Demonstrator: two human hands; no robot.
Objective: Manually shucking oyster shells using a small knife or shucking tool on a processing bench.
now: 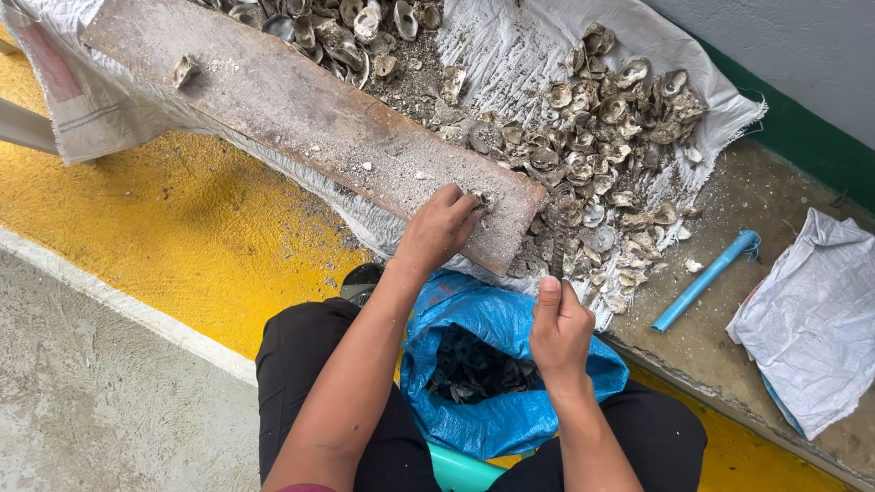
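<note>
From the head camera I see my left hand (pixel 440 226) pressing a small oyster shell (pixel 483 199) against the lower end of a rusty brown plank (pixel 301 109) that runs from upper left toward the middle of the frame; its fingers (pixel 462 206) are curled down on the shell. My right hand (pixel 559 330), just below centre, is closed tight around a dark, narrow tool (pixel 557 258) whose tip points up toward the plank's end. A heap of opened shells (pixel 602 146) lies on a white woven sack (pixel 510 46) in the upper right. Between my knees, a blue bag (pixel 510 424) holds dark shells. A blue pipe (pixel 706 279) lies at right on the concrete.
</note>
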